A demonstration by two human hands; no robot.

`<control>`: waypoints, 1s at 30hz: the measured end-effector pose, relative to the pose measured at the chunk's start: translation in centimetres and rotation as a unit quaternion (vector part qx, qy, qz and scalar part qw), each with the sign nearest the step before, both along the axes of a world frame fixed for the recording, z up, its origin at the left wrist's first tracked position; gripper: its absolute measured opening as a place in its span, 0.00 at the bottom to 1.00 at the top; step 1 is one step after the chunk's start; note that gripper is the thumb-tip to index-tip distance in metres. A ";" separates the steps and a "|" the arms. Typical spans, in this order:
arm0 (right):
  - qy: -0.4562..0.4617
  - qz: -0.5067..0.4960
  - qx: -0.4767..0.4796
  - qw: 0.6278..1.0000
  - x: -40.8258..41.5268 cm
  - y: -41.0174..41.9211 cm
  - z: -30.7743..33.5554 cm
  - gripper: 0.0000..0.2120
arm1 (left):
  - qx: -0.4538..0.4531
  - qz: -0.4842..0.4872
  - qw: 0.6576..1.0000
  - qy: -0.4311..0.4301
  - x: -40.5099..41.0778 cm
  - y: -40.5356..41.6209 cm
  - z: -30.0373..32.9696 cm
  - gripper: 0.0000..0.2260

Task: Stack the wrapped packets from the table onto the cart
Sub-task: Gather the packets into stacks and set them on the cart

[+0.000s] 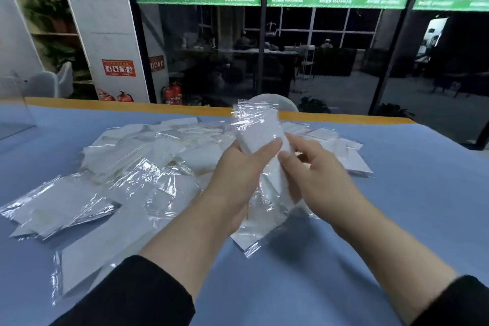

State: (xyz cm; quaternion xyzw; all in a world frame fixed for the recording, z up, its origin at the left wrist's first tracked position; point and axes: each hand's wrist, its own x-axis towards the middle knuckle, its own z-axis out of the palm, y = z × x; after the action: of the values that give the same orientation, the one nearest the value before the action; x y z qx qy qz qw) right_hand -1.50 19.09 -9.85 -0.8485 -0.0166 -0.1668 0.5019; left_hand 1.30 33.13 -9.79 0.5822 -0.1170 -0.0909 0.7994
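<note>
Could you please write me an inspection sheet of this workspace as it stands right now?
Surface: blue table with a yellow far edge.
Job's things: loose heap of wrapped packets across the table; a bundle of packets held upright above it; no cart in view.
Clutter: a white round object behind the bundle, unclear what it is.
Grippers: left hand grips the bundle; right hand pinches its side.
Cables: nothing seen.
Surroundings: glass wall, fire extinguishers, shelf with plants.

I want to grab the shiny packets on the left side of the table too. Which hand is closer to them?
Left. The left hand grips the held packets nearer those shiny packets; the right hand is on the stack's far side.
</note>
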 end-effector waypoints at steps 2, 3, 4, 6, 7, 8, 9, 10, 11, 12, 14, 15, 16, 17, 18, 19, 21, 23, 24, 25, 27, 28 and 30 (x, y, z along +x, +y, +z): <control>0.054 0.019 0.032 0.998 -0.3 -0.1 -0.1 0.29 | -0.029 0.018 0.999 0.013 -0.3 -0.1 0.2 0.13; 0.078 0.049 0.083 0.992 -0.5 -0.2 -0.1 0.30 | -0.050 0.030 0.998 0.023 -0.4 -0.1 0.4 0.13; 0.093 0.089 0.131 0.983 -0.6 -0.5 -0.2 0.27 | -0.071 0.037 0.996 0.026 -0.5 -0.1 0.7 0.13; 0.071 0.142 0.177 0.971 -1.4 -0.4 0.1 0.15 | -0.100 0.030 0.994 0.012 -0.8 -0.3 1.0 0.16; 0.045 0.148 0.199 0.968 -1.8 -0.2 0.4 0.13 | -0.102 0.023 0.995 0.001 -1.2 -0.5 1.2 0.16; 0.022 0.147 0.220 0.964 -2.0 -0.2 0.6 0.13 | -0.098 0.014 0.995 -0.013 -1.5 -0.7 1.2 0.17; 0.007 0.147 0.232 0.962 -2.4 -0.2 0.9 0.13 | -0.093 0.007 0.995 -0.031 -1.8 -1.0 1.1 0.18; -0.007 0.147 0.230 0.962 -2.7 -0.4 1.3 0.14 | -0.089 0.008 0.995 -0.050 -2.0 -1.3 1.1 0.19; -0.023 0.142 0.213 0.966 -3.2 -1.0 1.8 0.14 | -0.092 0.020 0.993 -0.071 -2.2 -1.5 1.1 0.21; -0.041 0.123 0.173 0.976 -3.8 -1.9 2.3 0.14 | -0.101 0.047 0.990 -0.091 -2.2 -1.6 1.2 0.24; -0.053 0.064 0.013 0.996 -5.3 -4.3 3.7 0.16 | -0.121 0.136 0.976 -0.119 -1.9 -1.4 1.3 0.27; -0.036 0.038 -0.092 0.994 -6.2 -5.6 4.4 0.16 | -0.115 0.171 0.969 -0.133 -1.9 -1.3 1.3 0.27; -0.010 0.024 -0.199 0.980 -6.9 -6.7 4.8 0.15 | -0.092 0.178 0.967 -0.154 -2.1 -1.3 1.3 0.27; 0.013 0.024 -0.282 0.959 -7.4 -7.4 4.9 0.15 | -0.050 0.163 0.970 -0.175 -2.3 -1.6 1.0 0.28; 0.026 0.032 -0.331 0.943 -7.6 -7.8 4.7 0.16 | 0.009 0.133 0.974 -0.185 -2.8 -2.1 0.6 0.29; 0.038 0.045 -0.352 0.934 -7.7 -8.0 4.2 0.19 | 0.078 0.098 0.975 -0.186 -3.2 -2.8 0.2 0.29; 0.042 0.067 -0.361 0.929 -7.6 -8.4 2.1 0.24 | 0.207 0.038 0.960 -0.183 -3.7 -4.0 -0.6 0.24; 0.030 0.056 -0.323 0.944 -7.6 -9.2 0.3 0.26 | 0.233 0.049 0.955 -0.177 -3.7 -4.5 -1.0 0.14; 0.025 0.042 -0.282 0.958 -7.7 -9.6 -0.2 0.24 | 0.219 0.063 0.958 -0.173 -3.6 -4.4 -1.0 0.12; 0.026 0.032 -0.240 0.970 -7.9 -9.9 -0.5 0.22 | 0.204 0.073 0.962 -0.167 -3.5 -4.3 -1.0 0.12; 0.030 0.032 -0.194 0.980 -7.9 -10.1 -1.1 0.22 | 0.203 0.053 0.963 -0.171 -3.7 -4.5 -1.1 0.13; 0.027 0.038 -0.193 0.980 -7.7 -10.0 -1.5 0.23 | 0.209 0.031 0.962 -0.175 -3.8 -4.7 -1.4 0.14; 0.008 0.048 -0.191 0.980 -7.4 -9.7 -2.1 0.24 | 0.202 0.016 0.963 -0.177 -4.0 -5.0 -1.7 0.15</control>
State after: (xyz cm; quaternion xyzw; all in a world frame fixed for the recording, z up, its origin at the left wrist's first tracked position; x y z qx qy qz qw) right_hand -8.89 9.43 -11.97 -0.9284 -0.0851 -0.1295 0.3377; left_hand -2.72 28.12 -11.53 0.7404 -0.2268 0.0045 0.6327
